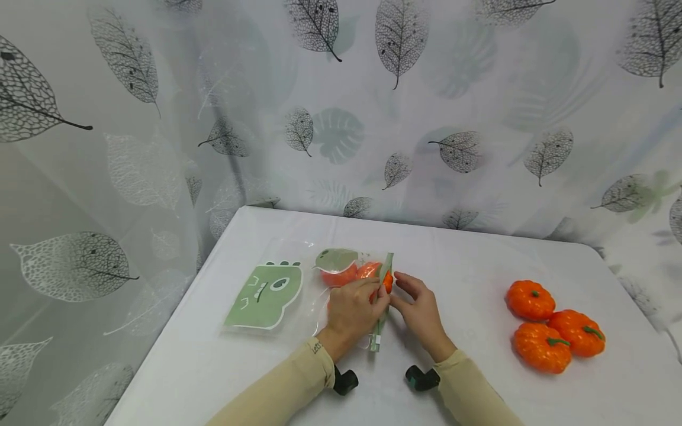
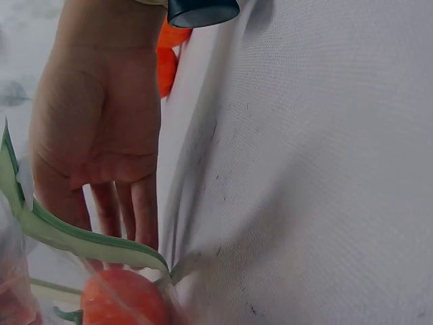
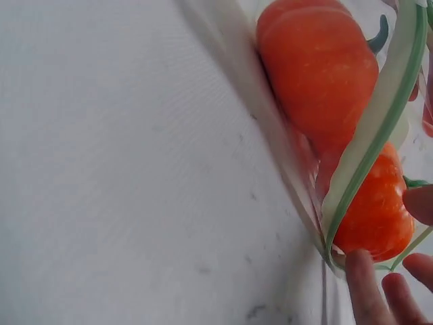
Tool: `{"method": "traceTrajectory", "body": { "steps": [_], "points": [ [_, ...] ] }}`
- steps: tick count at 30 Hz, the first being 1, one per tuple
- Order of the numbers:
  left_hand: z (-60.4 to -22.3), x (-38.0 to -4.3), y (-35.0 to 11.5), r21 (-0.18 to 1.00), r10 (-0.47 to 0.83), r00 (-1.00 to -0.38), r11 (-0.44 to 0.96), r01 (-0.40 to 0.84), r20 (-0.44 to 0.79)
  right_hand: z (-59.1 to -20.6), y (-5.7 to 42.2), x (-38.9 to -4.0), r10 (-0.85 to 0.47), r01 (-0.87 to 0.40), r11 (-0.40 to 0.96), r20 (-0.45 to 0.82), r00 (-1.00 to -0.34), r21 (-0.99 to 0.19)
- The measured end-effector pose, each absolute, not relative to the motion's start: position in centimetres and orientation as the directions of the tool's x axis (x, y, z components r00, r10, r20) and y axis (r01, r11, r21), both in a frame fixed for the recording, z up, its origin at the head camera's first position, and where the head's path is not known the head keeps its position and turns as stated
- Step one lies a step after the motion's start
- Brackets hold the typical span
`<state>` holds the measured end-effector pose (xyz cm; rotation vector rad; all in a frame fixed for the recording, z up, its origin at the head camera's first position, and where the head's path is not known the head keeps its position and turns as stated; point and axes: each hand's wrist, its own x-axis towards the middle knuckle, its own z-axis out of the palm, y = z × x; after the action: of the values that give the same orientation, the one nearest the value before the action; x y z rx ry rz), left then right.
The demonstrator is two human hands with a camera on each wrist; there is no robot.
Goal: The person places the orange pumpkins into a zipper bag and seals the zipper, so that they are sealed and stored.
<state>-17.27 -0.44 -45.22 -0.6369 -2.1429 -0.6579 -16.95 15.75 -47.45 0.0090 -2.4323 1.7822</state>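
Note:
A clear zip bag [image 1: 311,331] with a green cartoon monster print lies on the table, its green-edged mouth facing right. Several small orange toy pumpkins [image 1: 341,275] show through the plastic. My left hand [image 1: 351,310] pinches the near side of the mouth's edge. At the mouth sits another pumpkin [image 3: 375,210], between the two green zip strips [image 3: 379,128]. My right hand [image 1: 421,307] is just right of the mouth, fingers extended, with fingertips [image 3: 362,264] right at this pumpkin. In the left wrist view the right palm faces the camera behind the green strip.
Three more orange pumpkins [image 1: 542,348] with green stems sit in a group on the right side of the white table [image 1: 458,254]. Black wrist cameras [image 1: 422,378] hang below the wrists. A leaf-patterned curtain [image 1: 399,118] stands behind and left of the table.

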Motion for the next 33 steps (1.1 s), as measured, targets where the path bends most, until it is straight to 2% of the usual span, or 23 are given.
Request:
{"method": "traceTrajectory", "body": {
  "steps": [4, 9, 14, 20, 23, 26, 30, 33],
  "points": [
    [-45.2, -17.4, -0.4, 0.241, 0.221, -0.563, 0.737, 0.631, 0.796, -47.4, 15.8, -16.8, 0.105, -0.033, 0.322, 0.071, -0.992, -0.946],
    [-45.4, -17.4, -0.3, 0.227, 0.22, -0.54, 0.734, 0.64, 0.812, -47.4, 15.3, -16.8, 0.108, -0.018, 0.268, 0.048, -0.993, -0.963],
    [-45.5, -17.3, -0.1, 0.215, 0.22, -0.514, 0.723, 0.656, 0.829, -47.3, 14.9, -16.9, 0.066, -0.024, 0.229, 0.04, -0.997, -0.973],
    [-45.4, -17.2, 0.0, 0.216, 0.228, -0.521, 0.722, 0.657, 0.823, -47.0, 14.9, -16.7, -0.022, -0.034, 0.242, 0.03, -0.999, -0.97],
    [-45.3, -17.2, 0.0, 0.209, 0.23, -0.524, 0.732, 0.649, 0.82, -46.8, 15.5, -16.5, -0.024, -0.055, 0.315, 0.05, -0.998, -0.948],
    [-45.3, -17.3, -0.1, 0.199, 0.233, -0.517, 0.736, 0.647, 0.823, -46.4, 16.4, -16.1, -0.001, -0.095, 0.447, 0.106, -0.994, -0.89],
    [-45.3, -17.4, -0.1, 0.192, 0.234, -0.505, 0.731, 0.654, 0.831, -45.4, 18.1, -15.6, 0.043, -0.15, 0.632, 0.228, -0.973, -0.761],
    [-45.4, -17.4, -0.1, 0.193, 0.232, -0.503, 0.728, 0.657, 0.833, -44.5, 19.7, -15.4, 0.081, -0.142, 0.756, 0.307, -0.948, -0.638]
  ]
}}
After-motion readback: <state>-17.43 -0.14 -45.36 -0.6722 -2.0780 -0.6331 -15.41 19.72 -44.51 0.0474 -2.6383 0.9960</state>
